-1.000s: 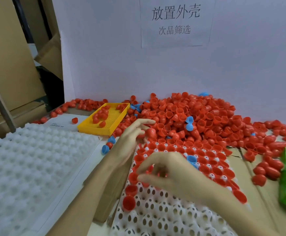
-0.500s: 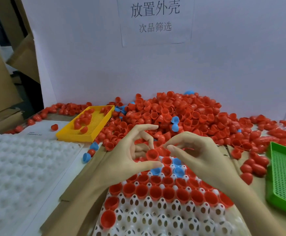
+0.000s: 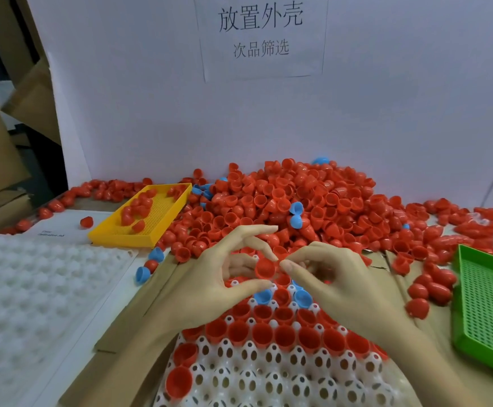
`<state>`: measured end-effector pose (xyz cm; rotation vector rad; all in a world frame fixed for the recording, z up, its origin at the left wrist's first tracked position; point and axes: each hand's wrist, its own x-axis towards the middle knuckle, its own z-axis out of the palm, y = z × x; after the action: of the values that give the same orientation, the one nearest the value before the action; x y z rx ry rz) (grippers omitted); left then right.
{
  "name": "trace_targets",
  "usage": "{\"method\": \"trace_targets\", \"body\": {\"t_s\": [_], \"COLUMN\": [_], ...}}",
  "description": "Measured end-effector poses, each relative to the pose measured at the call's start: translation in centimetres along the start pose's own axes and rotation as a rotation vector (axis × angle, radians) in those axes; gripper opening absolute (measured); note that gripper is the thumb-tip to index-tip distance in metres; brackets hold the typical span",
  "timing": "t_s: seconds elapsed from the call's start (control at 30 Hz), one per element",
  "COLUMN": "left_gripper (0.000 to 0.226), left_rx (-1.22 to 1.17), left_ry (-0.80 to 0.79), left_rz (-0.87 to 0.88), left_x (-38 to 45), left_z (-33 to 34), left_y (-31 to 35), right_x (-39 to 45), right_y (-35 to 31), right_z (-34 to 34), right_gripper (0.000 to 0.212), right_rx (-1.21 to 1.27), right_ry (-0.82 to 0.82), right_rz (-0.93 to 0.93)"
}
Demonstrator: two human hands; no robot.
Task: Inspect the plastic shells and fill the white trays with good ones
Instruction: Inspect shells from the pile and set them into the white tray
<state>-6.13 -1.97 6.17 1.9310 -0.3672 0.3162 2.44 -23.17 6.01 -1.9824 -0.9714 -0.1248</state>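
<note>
item, far left: spare white moulded plastic tray (image 3: 34, 289) with bare cups, lying idle on the table. next right: yellow perforated plastic basket (image 3: 142, 218) holding a few red shells, likely the reject bin. centre back: loose heap of red plastic half-shells (image 3: 298, 201) with the odd blue one, the stock to draw from. centre front: white tray under work (image 3: 268, 374), far rows seated with red shells, near rows open. left hand (image 3: 210, 286): thumb and curled fingers cradle a single red shell (image 3: 265, 268), mouth toward the viewer, held just above the far rows. right hand (image 3: 336, 277): thumb and forefinger drawn together at the shell's right rim; whether they actually pinch it cannot be told. far right: green perforated plastic basket (image 3: 486, 306). handling note, as judgement: turn the shell slowly, check rim and wall for cracks or flash, then seat it mouth-up in the nearest open cup, pressing level so neighbours stay put.
</note>
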Motion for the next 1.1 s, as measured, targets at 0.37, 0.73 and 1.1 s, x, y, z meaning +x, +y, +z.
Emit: {"method": "trace_targets", "body": {"t_s": [0.37, 0.73, 1.1], "left_gripper": [0.053, 0.041, 0.027], "left_rx": [-0.05, -0.004, 0.962], "left_ry": [-0.002, 0.123, 0.298], "left_rz": [-0.064, -0.049, -0.227], "left_x": [0.0, 0.7, -0.3], "left_z": [-0.4, -0.8, -5.5], "left_y": [-1.1, -2.5, -5.8], "right_x": [0.1, 0.4, 0.3], "right_y": [-0.1, 1.5, -2.4], "right_z": [0.2, 0.4, 1.4], "right_gripper": [0.037, 0.024, 0.006], "right_rx": [0.119, -0.071, 0.111], "right_ry": [-0.116, -0.017, -0.445], "right_rz": [-0.079, -0.083, -0.003]}}
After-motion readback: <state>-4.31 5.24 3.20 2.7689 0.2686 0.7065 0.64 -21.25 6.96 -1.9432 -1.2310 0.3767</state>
